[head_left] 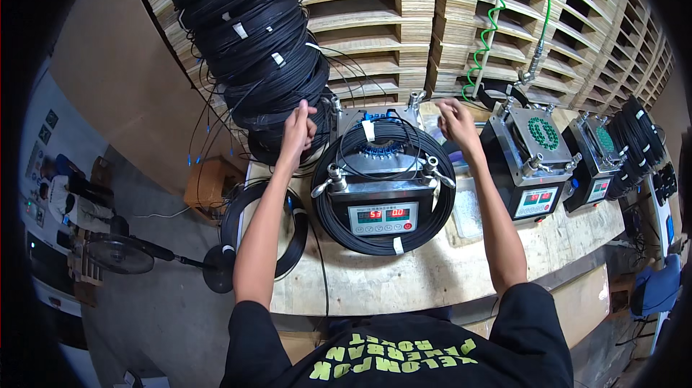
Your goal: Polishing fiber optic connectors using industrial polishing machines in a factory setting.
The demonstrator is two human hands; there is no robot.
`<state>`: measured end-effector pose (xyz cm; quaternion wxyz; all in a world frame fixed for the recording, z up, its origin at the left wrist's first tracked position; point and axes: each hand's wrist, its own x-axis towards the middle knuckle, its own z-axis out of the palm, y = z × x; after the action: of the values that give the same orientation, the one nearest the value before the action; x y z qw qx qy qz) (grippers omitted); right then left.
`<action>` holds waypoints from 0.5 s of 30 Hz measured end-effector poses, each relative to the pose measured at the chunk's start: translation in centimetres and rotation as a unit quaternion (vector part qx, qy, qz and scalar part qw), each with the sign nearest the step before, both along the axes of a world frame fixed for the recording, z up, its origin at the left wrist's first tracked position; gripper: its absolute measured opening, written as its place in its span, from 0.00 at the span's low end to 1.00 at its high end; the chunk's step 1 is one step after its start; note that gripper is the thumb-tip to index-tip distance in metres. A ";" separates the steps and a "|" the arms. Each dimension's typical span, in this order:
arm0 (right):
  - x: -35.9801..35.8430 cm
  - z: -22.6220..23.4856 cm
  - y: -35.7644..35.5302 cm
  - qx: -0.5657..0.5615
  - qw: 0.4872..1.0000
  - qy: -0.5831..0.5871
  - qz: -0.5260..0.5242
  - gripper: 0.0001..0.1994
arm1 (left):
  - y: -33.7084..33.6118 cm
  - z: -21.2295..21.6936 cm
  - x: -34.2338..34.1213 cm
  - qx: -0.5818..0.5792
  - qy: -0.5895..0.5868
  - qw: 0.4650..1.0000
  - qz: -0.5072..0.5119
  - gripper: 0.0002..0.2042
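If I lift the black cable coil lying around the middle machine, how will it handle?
The coil would probably sag and flex, since it is thin cable in many loops. Its white ties should keep the loops together. It likely needs lifting clear over the machine.

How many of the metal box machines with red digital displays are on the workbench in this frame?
3. One metal box machine sits mid-bench, ringed by a black cable coil; a second stands right of it; a third farther right. Others past the bench's right end may be hidden.

A floor fan (119, 253) stands beside stacked wooden pallets (375, 20).
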<state>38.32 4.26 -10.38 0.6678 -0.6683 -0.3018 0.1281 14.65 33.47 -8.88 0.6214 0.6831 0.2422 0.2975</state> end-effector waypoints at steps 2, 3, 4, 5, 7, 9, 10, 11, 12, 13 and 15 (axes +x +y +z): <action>1.4 0.6 2.5 -0.011 0.999 0.045 0.018 0.15 | 1.0 0.5 2.2 -0.076 0.035 0.996 -0.042 0.26; 1.8 0.8 3.3 -0.010 0.999 0.044 0.018 0.15 | 1.4 0.7 3.0 -0.122 0.048 0.990 -0.061 0.25; 2.3 0.8 4.1 -0.019 0.995 0.090 0.039 0.16 | 1.7 0.4 3.9 -0.122 0.048 0.989 -0.063 0.25; 3.1 0.7 4.7 -0.025 0.989 0.133 0.060 0.17 | 2.1 0.1 4.7 -0.133 0.057 0.986 -0.078 0.24; 4.1 0.0 5.8 -0.035 0.988 0.110 0.100 0.14 | 2.6 -0.9 5.6 -0.151 0.031 0.983 -0.101 0.19; 4.5 -0.5 6.3 -0.023 0.988 0.109 0.103 0.13 | 2.9 -2.0 6.0 -0.180 0.005 0.980 -0.084 0.17; 4.2 -0.6 6.4 -0.012 0.988 0.122 0.098 0.13 | 3.0 -2.4 6.0 -0.196 -0.005 0.978 -0.073 0.17; 4.0 -0.7 6.5 -0.001 0.987 0.134 0.093 0.13 | 3.1 -2.7 6.1 -0.195 -0.006 0.978 -0.072 0.17; 4.0 -0.6 6.6 0.000 0.986 0.134 0.095 0.13 | 3.2 -3.0 6.1 -0.202 -0.019 0.977 -0.068 0.16; 4.2 -0.5 6.5 -0.008 0.986 0.140 0.094 0.13 | 3.0 -3.0 6.4 -0.208 -0.033 0.975 -0.067 0.16; 4.4 -0.5 6.1 -0.014 0.985 0.146 0.092 0.14 | 2.3 -3.1 6.9 -0.208 -0.030 0.976 -0.055 0.16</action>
<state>42.74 10.39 -10.86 0.6807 -0.6207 -0.2596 0.2898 21.50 35.78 -12.03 0.7722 0.5422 0.2419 0.2264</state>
